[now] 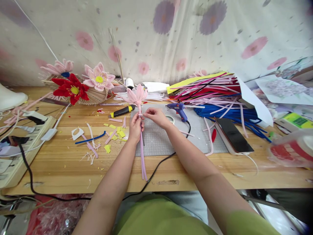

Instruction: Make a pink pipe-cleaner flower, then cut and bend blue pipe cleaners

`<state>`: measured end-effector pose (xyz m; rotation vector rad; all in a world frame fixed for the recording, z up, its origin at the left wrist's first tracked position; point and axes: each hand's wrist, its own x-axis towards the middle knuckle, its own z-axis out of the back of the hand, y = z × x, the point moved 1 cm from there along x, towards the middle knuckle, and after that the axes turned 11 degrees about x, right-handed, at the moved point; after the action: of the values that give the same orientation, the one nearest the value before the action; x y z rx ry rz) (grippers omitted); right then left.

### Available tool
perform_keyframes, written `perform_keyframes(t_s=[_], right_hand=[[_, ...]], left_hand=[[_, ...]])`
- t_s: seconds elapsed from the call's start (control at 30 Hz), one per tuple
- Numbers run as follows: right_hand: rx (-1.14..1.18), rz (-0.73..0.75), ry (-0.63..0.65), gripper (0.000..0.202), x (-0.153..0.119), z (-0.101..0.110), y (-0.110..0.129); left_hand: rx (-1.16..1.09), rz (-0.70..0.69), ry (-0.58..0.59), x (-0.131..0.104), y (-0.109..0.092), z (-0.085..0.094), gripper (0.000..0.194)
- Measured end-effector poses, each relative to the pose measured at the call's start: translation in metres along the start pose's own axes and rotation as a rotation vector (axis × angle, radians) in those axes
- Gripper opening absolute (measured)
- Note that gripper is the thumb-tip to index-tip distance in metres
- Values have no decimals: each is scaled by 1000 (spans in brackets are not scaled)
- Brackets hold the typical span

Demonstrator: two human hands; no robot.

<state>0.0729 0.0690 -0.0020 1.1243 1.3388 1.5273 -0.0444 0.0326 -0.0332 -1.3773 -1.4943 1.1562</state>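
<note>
My left hand is closed around the stem of a pink pipe-cleaner flower, held upright over the grey cutting mat. Long lilac pipe-cleaner ends hang below that hand toward the table's front edge. Just right of the stem, my right hand has its thumb and fingertips pinched together. Whatever sits in that pinch, perhaps a thin strip at the stem, is too small to make out. Behind the right wrist lies a roll of tape, partly hidden.
A purple glue gun lies on the mat, its black cord crossing the front. Pipe-cleaner bundles and a phone lie right. Left are a black-yellow cutter, yellow scraps, finished flowers and a power strip.
</note>
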Motion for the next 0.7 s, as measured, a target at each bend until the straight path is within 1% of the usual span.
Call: perform_keyframes(t_s=[0.27, 0.5, 0.7], right_hand=[[-47, -9, -19, 28, 2, 1, -7], [1, -5, 17, 31, 4, 4, -15], [15, 3, 19, 33, 4, 5, -17]], left_hand=[[-20, 11, 17, -2, -3, -1, 27], [-59, 60, 54, -4, -7, -2, 28], [-30, 54, 41, -4, -5, -2, 28]])
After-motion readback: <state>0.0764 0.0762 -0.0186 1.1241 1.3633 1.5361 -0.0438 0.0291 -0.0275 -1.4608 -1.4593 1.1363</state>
